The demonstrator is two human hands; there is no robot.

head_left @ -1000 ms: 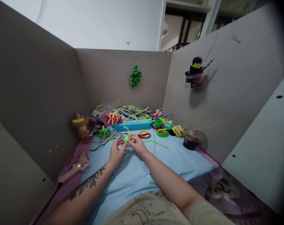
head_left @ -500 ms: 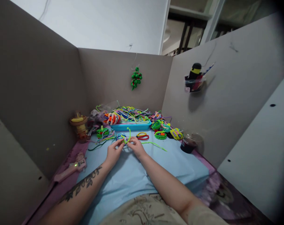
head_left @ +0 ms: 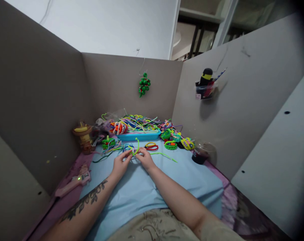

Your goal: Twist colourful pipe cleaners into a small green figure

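Note:
Between my two hands, above the blue cloth [head_left: 131, 187], is a yellow-green pipe cleaner [head_left: 137, 146] with one end sticking up. My left hand [head_left: 122, 162] pinches it from the left, and my right hand [head_left: 145, 158] pinches it from the right, fingertips almost meeting. How it is bent at the fingertips is too small to make out. Just beyond the fingers lie loose blue, white and dark green pipe cleaners. Scissors with red and yellow handles [head_left: 152, 147] rest past my right hand. Another yellow-green pipe cleaner [head_left: 164, 155] stretches out to the right on the cloth.
A blue tray [head_left: 139, 137] heaped with pipe cleaners stands at the back. Finished fuzzy pieces [head_left: 170, 145] lie to its right, near a dark cup [head_left: 200, 154]. On the left are a pink glue gun [head_left: 75, 184] and a lidded drink cup [head_left: 83, 139]. Grey panels enclose three sides.
Both hands keep their pinch on the yellow-green pipe cleaner, whose upright end now curves a little differently. The whole view has shifted slightly.

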